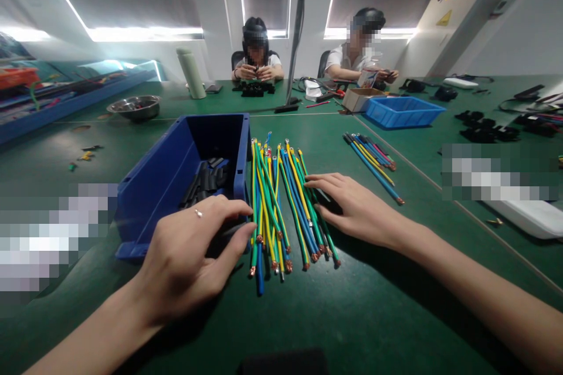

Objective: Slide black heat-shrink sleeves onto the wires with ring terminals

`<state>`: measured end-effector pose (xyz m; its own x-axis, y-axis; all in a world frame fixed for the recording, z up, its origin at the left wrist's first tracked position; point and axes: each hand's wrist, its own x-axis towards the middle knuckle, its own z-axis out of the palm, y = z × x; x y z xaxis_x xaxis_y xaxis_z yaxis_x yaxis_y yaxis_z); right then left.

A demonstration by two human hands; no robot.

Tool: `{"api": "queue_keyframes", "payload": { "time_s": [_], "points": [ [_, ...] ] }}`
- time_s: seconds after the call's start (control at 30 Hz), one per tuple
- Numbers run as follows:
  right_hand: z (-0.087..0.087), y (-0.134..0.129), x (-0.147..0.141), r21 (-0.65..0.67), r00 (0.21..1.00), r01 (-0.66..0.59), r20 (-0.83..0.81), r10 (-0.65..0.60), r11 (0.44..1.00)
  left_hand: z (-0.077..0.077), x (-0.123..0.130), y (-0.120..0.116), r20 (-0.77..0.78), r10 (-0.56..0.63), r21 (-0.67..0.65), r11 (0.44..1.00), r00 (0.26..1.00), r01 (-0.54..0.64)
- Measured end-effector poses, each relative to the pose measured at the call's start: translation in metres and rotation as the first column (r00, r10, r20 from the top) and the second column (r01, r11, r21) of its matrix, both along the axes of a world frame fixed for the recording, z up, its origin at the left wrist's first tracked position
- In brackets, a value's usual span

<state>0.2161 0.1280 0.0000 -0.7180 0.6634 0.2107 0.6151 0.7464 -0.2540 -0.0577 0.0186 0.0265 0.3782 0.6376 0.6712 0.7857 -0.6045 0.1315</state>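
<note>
A spread of cut cables [285, 205], yellow-green and blue with bare copper ends towards me, lies on the green table. Some far ends carry small metal lugs. My left hand [197, 246] is at the left side of the spread, thumb and index finger apart and their tips at the outermost cables. On the opposite side, my right hand [347, 205] has its fingers stretched out against the right-hand cables. Neither hand grips a cable. A dark blue bin [149, 187] holding short black tubes [209, 181] stands just beyond my left hand, which partly covers it.
A smaller group of cables [373, 158] lies to the right. Further back are a light blue tray [404, 112], a cardboard box [358, 99], a metal bowl [135, 108], a green bottle [190, 73] and a metal post [298, 35]. Two people sit across the table.
</note>
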Motion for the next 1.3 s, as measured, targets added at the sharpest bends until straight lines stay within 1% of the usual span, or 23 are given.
{"api": "queue_keyframes", "payload": {
  "time_s": [0.1, 0.3, 0.47, 0.67, 0.8, 1.03, 1.2, 1.3],
  "points": [
    [0.0, 0.0, 0.0, -0.009, 1.0, 0.004, 0.007, -0.004, 1.0, -0.001, -0.001, 0.0, -0.004, 0.001, -0.005, 1.0, 1.0, -0.001],
    [-0.001, 0.001, 0.001, 0.0, 1.0, 0.006, 0.013, -0.007, 1.0, 0.0, -0.001, 0.0, 0.005, -0.049, -0.009, 0.999, 0.999, 0.049],
    [0.002, 0.004, 0.003, 0.021, 0.999, -0.029, 0.02, 0.029, 0.999, -0.001, 0.0, 0.0, 0.022, -0.028, -0.006, 1.0, 0.999, 0.029],
    [0.002, 0.003, 0.001, 0.012, 0.998, -0.054, -0.038, 0.054, 0.998, -0.001, 0.001, -0.002, 0.08, -0.039, -0.025, 0.999, 0.996, 0.041],
    [0.003, 0.002, -0.001, 0.019, 0.998, -0.054, -0.018, 0.055, 0.998, 0.001, 0.003, -0.001, 0.086, -0.042, -0.009, 0.999, 0.995, 0.043],
    [0.006, -0.002, -0.003, 0.093, 0.997, -0.013, 0.08, 0.006, 0.996, -0.002, 0.002, -0.002, 0.047, -0.024, 0.013, 1.0, 0.999, 0.023],
    [0.007, -0.009, -0.008, 0.165, 0.991, 0.042, 0.117, -0.062, 0.985, -0.005, 0.002, -0.003, 0.06, 0.003, 0.004, 1.0, 0.998, -0.004],
    [0.005, -0.014, -0.012, 0.166, 0.989, 0.084, 0.109, -0.103, 0.983, -0.006, 0.002, -0.003, 0.052, -0.004, 0.009, 1.0, 0.999, 0.004]
  ]
}}
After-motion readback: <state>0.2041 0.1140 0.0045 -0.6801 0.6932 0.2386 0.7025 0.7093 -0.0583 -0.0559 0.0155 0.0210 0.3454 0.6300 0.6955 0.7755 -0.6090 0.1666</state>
